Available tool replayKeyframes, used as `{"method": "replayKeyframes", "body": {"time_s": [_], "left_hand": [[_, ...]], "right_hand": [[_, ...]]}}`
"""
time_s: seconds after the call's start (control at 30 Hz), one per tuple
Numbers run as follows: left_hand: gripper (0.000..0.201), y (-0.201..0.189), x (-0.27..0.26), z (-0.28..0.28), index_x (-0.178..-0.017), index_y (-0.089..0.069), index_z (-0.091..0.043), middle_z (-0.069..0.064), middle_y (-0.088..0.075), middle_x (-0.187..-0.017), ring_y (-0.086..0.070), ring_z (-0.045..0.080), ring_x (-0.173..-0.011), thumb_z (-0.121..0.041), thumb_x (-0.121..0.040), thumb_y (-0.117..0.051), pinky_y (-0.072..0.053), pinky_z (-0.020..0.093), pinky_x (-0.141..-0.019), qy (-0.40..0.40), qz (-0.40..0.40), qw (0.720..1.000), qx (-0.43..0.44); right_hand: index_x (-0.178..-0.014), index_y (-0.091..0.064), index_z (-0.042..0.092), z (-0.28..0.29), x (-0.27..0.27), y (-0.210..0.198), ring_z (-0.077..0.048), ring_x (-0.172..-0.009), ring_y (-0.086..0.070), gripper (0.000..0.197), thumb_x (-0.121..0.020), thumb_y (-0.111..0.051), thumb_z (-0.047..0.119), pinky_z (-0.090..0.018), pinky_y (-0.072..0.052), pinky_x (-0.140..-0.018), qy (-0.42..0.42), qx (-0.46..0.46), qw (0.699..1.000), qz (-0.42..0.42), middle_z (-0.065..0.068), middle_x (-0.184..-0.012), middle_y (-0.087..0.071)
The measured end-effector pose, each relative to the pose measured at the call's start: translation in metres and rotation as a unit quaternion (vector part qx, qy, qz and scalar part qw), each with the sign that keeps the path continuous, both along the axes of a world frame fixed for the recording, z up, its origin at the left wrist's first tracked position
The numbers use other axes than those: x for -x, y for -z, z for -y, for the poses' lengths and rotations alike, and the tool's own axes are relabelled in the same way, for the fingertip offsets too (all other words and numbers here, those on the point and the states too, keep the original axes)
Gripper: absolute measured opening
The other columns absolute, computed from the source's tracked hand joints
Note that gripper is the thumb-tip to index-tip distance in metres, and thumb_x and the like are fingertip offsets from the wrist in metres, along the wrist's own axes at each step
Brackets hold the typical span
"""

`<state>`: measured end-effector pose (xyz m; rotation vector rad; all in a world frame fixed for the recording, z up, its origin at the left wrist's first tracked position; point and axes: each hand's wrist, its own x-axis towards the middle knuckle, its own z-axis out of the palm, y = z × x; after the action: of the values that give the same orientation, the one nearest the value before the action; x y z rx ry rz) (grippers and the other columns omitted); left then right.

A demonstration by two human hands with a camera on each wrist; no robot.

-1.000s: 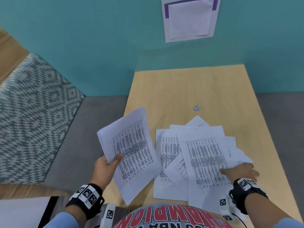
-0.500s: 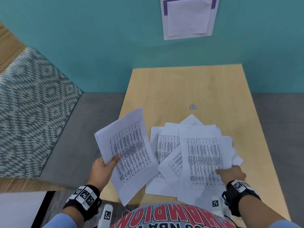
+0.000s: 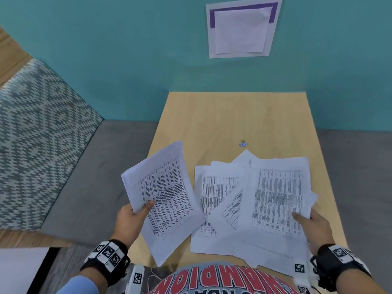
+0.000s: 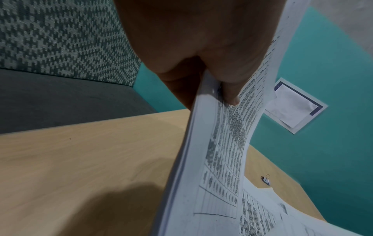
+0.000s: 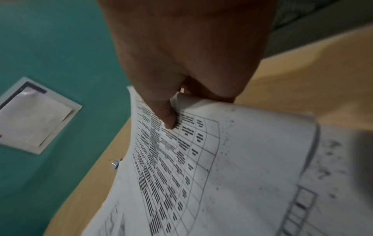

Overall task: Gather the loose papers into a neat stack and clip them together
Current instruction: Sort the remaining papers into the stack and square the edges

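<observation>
My left hand [image 3: 135, 213] grips a thin bundle of printed sheets [image 3: 163, 194] by its near left edge, thumb on top, held above the table's left side; the left wrist view shows the bundle [image 4: 218, 159] edge-on under the thumb. My right hand [image 3: 307, 221] pinches the top printed sheet [image 3: 277, 198] at its right edge, thumb on the print, and the right wrist view shows that sheet [image 5: 201, 159] curling up. More loose papers [image 3: 214, 200] lie fanned beneath. A small binder clip [image 3: 243, 143] sits on the table beyond the papers.
The light wooden table [image 3: 222, 115] butts against a teal wall with a taped paper notice [image 3: 241, 28]. A patterned grey bench [image 3: 42, 132] stands to the left. The table's far half holds only the clip.
My right hand slid from flat on the pile to its right edge and took hold of the top sheet, which has straightened and lifted. The left hand's bundle stayed about the same.
</observation>
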<state>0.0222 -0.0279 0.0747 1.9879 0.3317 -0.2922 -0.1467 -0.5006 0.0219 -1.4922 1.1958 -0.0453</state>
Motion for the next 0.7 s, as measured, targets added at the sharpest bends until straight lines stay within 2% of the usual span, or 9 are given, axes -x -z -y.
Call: {"method": "replayKeyframes", "body": {"time_s": [0.13,0.2,0.27,0.33,0.43,0.53,0.57,0.63,0.7], "left_hand": [[0.020,0.002,-0.003,0.007,-0.105,-0.082,-0.013,0.004,-0.084,-0.101,-0.080,0.024,-0.095,-0.029,-0.093,-0.081,-0.064,0.047,-0.089,0.007,0.003,1.000,-0.002],[0.018,0.002,-0.004,0.011,-0.104,-0.081,-0.013,0.003,-0.084,-0.099,-0.080,0.025,-0.095,-0.028,-0.093,-0.081,-0.064,0.043,-0.085,0.011,0.007,1.000,0.001],[0.013,0.001,-0.005,0.016,-0.100,-0.082,-0.016,0.000,-0.084,-0.096,-0.080,0.024,-0.094,-0.026,-0.093,-0.081,-0.063,0.040,-0.082,0.014,0.011,1.000,0.006],[0.010,-0.001,-0.007,0.020,-0.098,-0.082,-0.018,-0.002,-0.085,-0.096,-0.080,0.023,-0.094,-0.027,-0.093,-0.082,-0.063,0.041,-0.082,0.017,0.013,1.000,0.010],[0.014,-0.004,-0.012,0.023,-0.100,-0.082,-0.015,0.002,-0.084,-0.099,-0.079,0.024,-0.094,-0.027,-0.093,-0.081,-0.064,0.046,-0.086,0.027,0.015,1.000,-0.003],[0.013,-0.008,-0.015,0.027,-0.098,-0.082,-0.012,0.002,-0.083,-0.097,-0.079,0.026,-0.093,-0.024,-0.094,-0.081,-0.064,0.049,-0.088,0.027,0.012,1.000,0.001],[0.013,-0.008,-0.016,0.028,-0.098,-0.082,-0.012,0.003,-0.083,-0.096,-0.079,0.026,-0.092,-0.024,-0.094,-0.081,-0.064,0.050,-0.088,0.028,0.011,1.000,0.000],[0.014,-0.008,-0.019,0.031,-0.097,-0.082,-0.011,0.003,-0.084,-0.095,-0.079,0.027,-0.092,-0.024,-0.093,-0.082,-0.064,0.049,-0.087,0.029,0.009,1.000,0.000],[0.014,-0.010,-0.020,0.034,-0.098,-0.082,-0.011,0.003,-0.083,-0.095,-0.079,0.026,-0.092,-0.023,-0.093,-0.082,-0.063,0.046,-0.086,0.028,0.006,1.000,0.003]], "right_hand": [[-0.134,-0.065,0.007,0.008,0.011,-0.010,-0.037,-0.117,-0.064,0.032,-0.103,-0.061,0.015,-0.041,-0.047,-0.097,-0.115,0.147,0.982,-0.027,-0.008,-0.118,-0.071],[-0.123,-0.070,0.014,0.011,0.016,-0.016,-0.035,-0.101,-0.068,0.023,-0.104,-0.059,0.017,-0.035,-0.048,-0.084,-0.122,0.175,0.977,-0.008,-0.008,-0.106,-0.076],[-0.101,-0.073,0.019,0.018,0.019,-0.021,-0.027,-0.082,-0.066,0.011,-0.102,-0.062,0.017,-0.032,-0.044,-0.070,-0.103,0.178,0.978,0.023,-0.002,-0.084,-0.072],[-0.087,-0.070,0.023,0.024,0.020,-0.030,-0.021,-0.067,-0.057,0.016,-0.101,-0.065,0.018,-0.031,-0.042,-0.063,-0.114,0.189,0.975,0.040,-0.002,-0.069,-0.065],[-0.083,-0.068,0.015,0.037,0.020,-0.046,-0.024,-0.065,-0.052,0.017,-0.100,-0.066,0.019,-0.033,-0.040,-0.063,-0.084,0.189,0.976,0.060,-0.009,-0.069,-0.062],[-0.081,-0.061,-0.003,0.044,0.015,-0.061,-0.023,-0.066,-0.045,0.028,-0.099,-0.067,0.017,-0.032,-0.034,-0.062,-0.094,0.168,0.978,0.075,-0.017,-0.067,-0.054],[-0.082,-0.064,-0.001,0.045,0.012,-0.066,-0.023,-0.066,-0.046,0.024,-0.100,-0.067,0.015,-0.031,-0.036,-0.061,-0.098,0.173,0.977,0.083,-0.019,-0.070,-0.057],[-0.087,-0.070,0.010,0.048,0.006,-0.074,-0.024,-0.072,-0.055,0.013,-0.100,-0.067,0.014,-0.032,-0.045,-0.067,-0.063,0.184,0.975,0.111,-0.012,-0.078,-0.065],[-0.101,-0.076,0.014,0.054,0.002,-0.077,-0.029,-0.089,-0.069,0.008,-0.098,-0.070,0.018,-0.045,-0.056,-0.087,-0.023,0.168,0.977,0.132,-0.006,-0.094,-0.076]]}}
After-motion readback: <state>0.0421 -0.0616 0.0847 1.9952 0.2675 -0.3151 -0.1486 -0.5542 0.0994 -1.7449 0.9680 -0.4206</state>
